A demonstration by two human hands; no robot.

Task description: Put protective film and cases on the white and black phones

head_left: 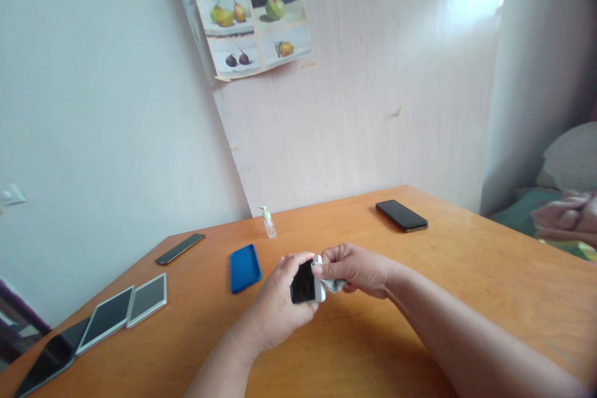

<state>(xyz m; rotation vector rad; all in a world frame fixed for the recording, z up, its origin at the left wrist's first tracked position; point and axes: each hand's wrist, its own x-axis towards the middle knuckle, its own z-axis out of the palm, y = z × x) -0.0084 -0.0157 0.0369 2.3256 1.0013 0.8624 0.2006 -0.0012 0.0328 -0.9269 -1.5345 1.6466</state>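
In the head view, the left hand (282, 298) is curled around a white phone (303, 283), its thumb along the far edge and its fingers under the near one, with the dark screen showing between them. The phone is held above the near middle of an orange-brown wooden table (471, 267). The right hand (359, 268) pinches a pale cloth (333, 286) between thumb and fingers, pressing it against the phone's right end; part of the cloth hangs below the fingers. Just left of the hands lies a blue phone case (245, 269), and beyond it, near the far edge, a small clear pump bottle (269, 227) stands upright. Far right, well apart from the hands, lies a black phone (402, 216). Along the left side, from far to near, are a slim dark phone (180, 249), a small white-framed device (148, 300), a larger white-framed device (106, 318) touching or slightly overlapping it, and a dark tablet (53, 354). Behind the table, a sheet of fruit pictures (254, 31) is fixed to a pale board (364, 112).
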